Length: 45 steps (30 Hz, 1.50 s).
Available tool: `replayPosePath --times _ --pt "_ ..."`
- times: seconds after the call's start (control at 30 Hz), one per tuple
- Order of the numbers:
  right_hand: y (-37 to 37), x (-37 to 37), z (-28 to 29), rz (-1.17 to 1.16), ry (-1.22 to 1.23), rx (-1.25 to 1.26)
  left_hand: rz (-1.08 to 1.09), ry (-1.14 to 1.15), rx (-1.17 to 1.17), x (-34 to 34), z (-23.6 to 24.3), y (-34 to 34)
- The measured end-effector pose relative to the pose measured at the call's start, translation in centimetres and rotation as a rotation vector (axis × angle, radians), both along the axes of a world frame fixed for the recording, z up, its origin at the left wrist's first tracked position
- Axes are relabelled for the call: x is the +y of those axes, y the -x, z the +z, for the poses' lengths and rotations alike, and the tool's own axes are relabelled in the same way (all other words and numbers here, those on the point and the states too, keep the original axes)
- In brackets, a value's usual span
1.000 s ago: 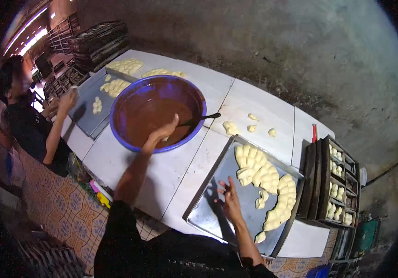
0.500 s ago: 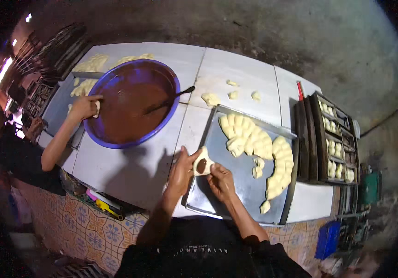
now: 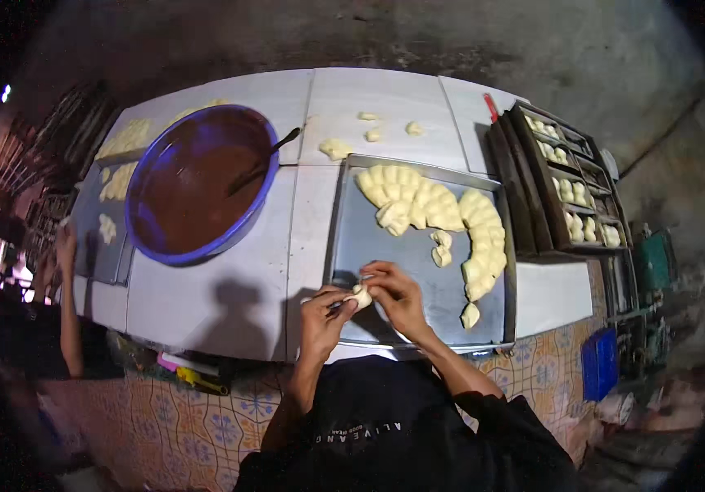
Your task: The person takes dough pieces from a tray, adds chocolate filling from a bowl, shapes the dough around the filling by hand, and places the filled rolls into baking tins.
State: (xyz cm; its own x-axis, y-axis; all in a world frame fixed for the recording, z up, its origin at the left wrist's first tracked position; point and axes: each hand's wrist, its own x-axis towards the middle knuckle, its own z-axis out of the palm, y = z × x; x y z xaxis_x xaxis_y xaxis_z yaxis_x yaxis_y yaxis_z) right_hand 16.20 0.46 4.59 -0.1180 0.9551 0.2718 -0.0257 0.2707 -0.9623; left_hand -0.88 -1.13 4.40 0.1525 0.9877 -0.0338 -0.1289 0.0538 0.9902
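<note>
A small piece of pale dough (image 3: 359, 298) is pinched between my two hands over the near left edge of a metal tray (image 3: 447, 303). My left hand (image 3: 324, 318) holds it from the left, thumb on the dough. The fingers of my right hand (image 3: 396, 295) are bent in against its upper right side. No brown filling shows on it now. On the tray, rows of pale dough balls (image 3: 418, 203) lie packed together in a curve, with a few loose pieces (image 3: 441, 249) inside the curve.
Left of the tray stands a blue basin (image 3: 268, 182) of brown filling (image 3: 188, 197) with a dark-handled spoon (image 3: 287, 138). Small dough pieces (image 3: 336, 148) lie behind the tray. Dark compartment moulds with dough (image 3: 574, 193) stand at right. Another person's hand (image 3: 65, 246) is by the left tray (image 3: 98, 266).
The flattened dough with brown filling on it is now gathered into a closed lump between my hands. The other person's hand has moved away from the basin. The view has shifted.
</note>
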Motion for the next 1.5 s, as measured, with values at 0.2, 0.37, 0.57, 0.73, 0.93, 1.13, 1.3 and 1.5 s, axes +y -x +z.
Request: replayPosePath --times 0.2,0.37,0.57,0.73,0.93,1.13,1.3,1.5 --pt "0.1 -2.4 -0.7 -0.07 -0.057 -0.23 0.029 0.332 -0.403 -0.3 -2.3 -1.2" --pt "-2.0 -1.5 -3.8 -0.091 0.341 -0.044 -0.092 -0.059 0.021 0.5 -1.4 -2.7" --pt "-3.9 -1.4 -5.2 0.136 0.385 -0.173 -0.135 -0.184 -0.206 0.2 -0.8 -2.4" --pt "-7.2 0.9 -9.0 -0.178 0.489 -0.073 0.136 -0.061 -0.139 1.4 -2.2 -1.0" --pt "-13.8 4.4 -8.8 -0.761 -0.032 -0.858 0.205 -0.032 -0.102 1.9 -3.4 0.0" --pt "-8.0 3.7 -4.9 -0.312 0.412 -0.556 0.059 -0.018 -0.075 1.4 -4.5 -1.0" --pt "-1.7 0.8 1.1 0.064 0.215 -0.137 0.12 0.034 -0.162 0.6 -1.9 -2.2" --pt "2.2 1.9 -0.5 -0.097 0.231 0.07 0.328 0.053 -0.101 1.1 -2.0 -2.5"
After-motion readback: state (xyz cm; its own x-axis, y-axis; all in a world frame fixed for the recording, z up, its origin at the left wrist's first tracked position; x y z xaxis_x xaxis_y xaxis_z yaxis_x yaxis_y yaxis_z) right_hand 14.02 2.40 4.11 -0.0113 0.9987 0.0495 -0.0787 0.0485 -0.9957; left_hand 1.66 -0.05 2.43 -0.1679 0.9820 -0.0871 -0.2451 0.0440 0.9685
